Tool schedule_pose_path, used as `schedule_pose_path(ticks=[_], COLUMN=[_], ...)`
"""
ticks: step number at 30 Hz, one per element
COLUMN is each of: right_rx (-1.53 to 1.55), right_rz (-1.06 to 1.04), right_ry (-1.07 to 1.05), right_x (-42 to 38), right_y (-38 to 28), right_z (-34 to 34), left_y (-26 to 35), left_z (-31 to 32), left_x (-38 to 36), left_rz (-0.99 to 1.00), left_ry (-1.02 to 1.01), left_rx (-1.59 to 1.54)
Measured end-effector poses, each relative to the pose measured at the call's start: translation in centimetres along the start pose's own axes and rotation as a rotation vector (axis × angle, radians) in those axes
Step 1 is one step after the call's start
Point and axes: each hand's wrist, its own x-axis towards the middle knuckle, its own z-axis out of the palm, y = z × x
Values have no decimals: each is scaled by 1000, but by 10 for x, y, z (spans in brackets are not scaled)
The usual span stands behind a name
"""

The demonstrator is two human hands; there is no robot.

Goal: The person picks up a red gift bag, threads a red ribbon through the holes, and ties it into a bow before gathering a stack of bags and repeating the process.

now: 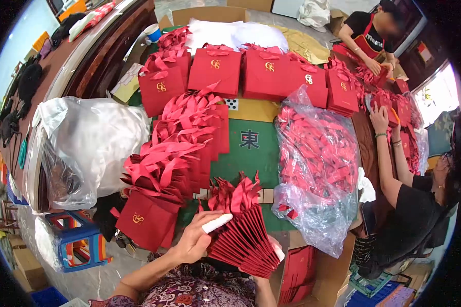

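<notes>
A fanned stack of red paper gift bags with red ribbon handles stands between my two hands, over the near edge of the table. My left hand grips the stack's left side, with a white wrap on its index finger lying along the bags. On the other side my right hand holds the lower right edge; most of it is hidden behind the bags, and a white-wrapped fingertip shows. Close to my left hand, a long leaning row of red gift bags with gold lettering runs up the table.
Upright red bags line the back. A clear plastic sack of red ribboned items lies right, above a cardboard box holding red bags. White plastic lies left, near blue stools. Two people handle red bags at right.
</notes>
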Motion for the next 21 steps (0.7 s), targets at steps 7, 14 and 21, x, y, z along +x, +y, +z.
schedule_pose_path(ticks=[7, 14, 21], right_rx=[339, -66, -258], right_rz=[134, -61, -176], right_ry=[358, 244, 59], right_x=[-20, -22, -11], right_y=[38, 53, 52], right_z=[10, 2, 1], left_y=[2, -9, -12], left_z=[-5, 19, 15], left_x=[33, 33, 33], left_rz=[50, -141, -125], left_ry=[-29, -264, -311], left_rx=[-83, -438, -380])
